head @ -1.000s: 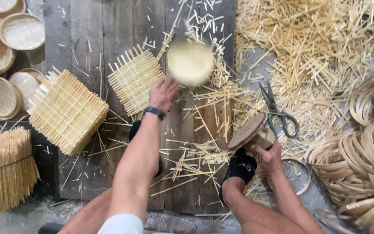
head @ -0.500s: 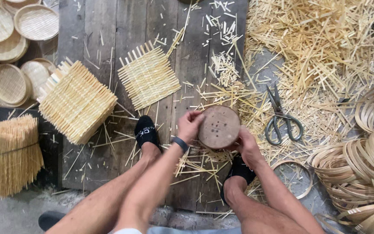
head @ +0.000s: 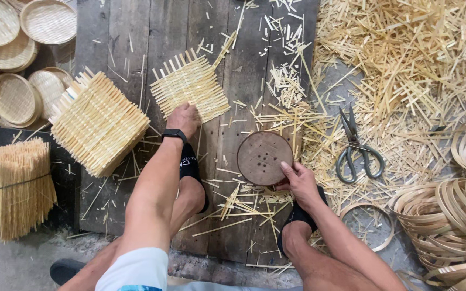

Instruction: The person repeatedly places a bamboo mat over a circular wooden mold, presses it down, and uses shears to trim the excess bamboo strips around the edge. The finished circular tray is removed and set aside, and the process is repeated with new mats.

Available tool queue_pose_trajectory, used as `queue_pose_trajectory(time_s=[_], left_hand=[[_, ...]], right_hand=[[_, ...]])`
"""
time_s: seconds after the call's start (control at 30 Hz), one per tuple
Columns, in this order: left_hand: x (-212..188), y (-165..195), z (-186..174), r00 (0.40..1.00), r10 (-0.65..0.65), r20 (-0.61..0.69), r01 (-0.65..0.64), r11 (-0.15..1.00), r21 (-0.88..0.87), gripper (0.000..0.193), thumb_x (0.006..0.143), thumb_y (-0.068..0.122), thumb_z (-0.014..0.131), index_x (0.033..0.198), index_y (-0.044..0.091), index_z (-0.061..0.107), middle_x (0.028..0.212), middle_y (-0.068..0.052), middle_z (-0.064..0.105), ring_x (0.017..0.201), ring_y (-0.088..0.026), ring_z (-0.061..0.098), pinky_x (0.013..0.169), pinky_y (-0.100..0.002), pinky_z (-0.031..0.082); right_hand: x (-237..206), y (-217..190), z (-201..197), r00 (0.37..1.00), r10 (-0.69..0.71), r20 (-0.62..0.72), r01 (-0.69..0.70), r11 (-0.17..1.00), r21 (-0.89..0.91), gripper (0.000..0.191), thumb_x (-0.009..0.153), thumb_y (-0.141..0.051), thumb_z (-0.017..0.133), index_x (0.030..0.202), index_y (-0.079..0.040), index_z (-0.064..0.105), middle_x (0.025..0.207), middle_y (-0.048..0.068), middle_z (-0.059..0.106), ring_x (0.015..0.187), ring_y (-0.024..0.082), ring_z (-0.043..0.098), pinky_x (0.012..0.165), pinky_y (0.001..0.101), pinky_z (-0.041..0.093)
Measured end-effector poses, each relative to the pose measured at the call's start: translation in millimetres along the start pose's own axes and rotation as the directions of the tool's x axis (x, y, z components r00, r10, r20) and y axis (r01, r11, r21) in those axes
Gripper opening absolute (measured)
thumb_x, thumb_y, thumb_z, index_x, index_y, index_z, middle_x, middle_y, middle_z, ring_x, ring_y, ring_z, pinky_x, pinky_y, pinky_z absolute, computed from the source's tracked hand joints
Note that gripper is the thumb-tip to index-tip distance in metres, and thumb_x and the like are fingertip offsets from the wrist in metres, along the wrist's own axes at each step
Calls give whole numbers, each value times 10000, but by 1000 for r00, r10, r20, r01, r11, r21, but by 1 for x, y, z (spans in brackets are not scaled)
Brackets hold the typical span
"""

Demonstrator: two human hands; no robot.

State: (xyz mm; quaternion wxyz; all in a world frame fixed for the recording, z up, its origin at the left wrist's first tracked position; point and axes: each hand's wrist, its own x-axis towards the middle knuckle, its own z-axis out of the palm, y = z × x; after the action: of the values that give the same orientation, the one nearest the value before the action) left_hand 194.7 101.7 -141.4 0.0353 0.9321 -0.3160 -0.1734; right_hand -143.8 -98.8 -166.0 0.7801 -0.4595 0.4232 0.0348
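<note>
Dark weathered wooden planks [head: 130, 48] as work surface, littered with pale bamboo offcuts [head: 405, 59]. Grey concrete floor [head: 22, 264] at lower left. Even daylight, soft shadows. No walls or windows visible.

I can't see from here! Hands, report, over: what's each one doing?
Left hand on square woven mat. Right hand grips round wooden disc at its edge. Scissors lie beside, untouched.

Scissors [head: 358, 146] lie among bamboo offcuts [head: 405, 64], near stacked hoops [head: 449, 215].
</note>
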Motion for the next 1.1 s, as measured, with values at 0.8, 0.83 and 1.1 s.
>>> queue_pose_trajectory(time_s=[0.8, 0.83, 1.1], left_hand=[[-180, 122, 47, 607, 762, -224, -794, 592, -138, 493, 749, 128, 761, 1220, 31, 649, 1243, -136, 698, 1184, -314, 640, 1010, -462, 515], [-179, 121, 48, 685, 668, -290, -726, 661, -189, 499, 764, 150, 771, 1233, 33, 646, 1248, -147, 683, 1199, -312, 621, 1030, -465, 498], [-107, 86, 69, 895, -163, 416, 447, 310, -839, 361, 773, 192, 858, 1066, 11, 752, 964, -89, 780, 836, -165, 707, 762, -316, 574]], right_hand=[[15, -16, -32, 973, -225, -60, 212, 963, -168, 224, 898, -50, 765, 1096, 20, 689, 921, 45, 715, 772, 80, 634, 686, 215, 530], [18, -10, -32, 969, -240, -58, 231, 964, -132, 218, 894, -34, 760, 1091, 18, 685, 935, 48, 721, 782, 75, 645, 700, 212, 544], [23, 15, -40, 961, -264, -86, 243, 949, -201, 254, 863, -43, 766, 1092, 17, 674, 969, 54, 742, 828, 90, 685, 731, 236, 568]])
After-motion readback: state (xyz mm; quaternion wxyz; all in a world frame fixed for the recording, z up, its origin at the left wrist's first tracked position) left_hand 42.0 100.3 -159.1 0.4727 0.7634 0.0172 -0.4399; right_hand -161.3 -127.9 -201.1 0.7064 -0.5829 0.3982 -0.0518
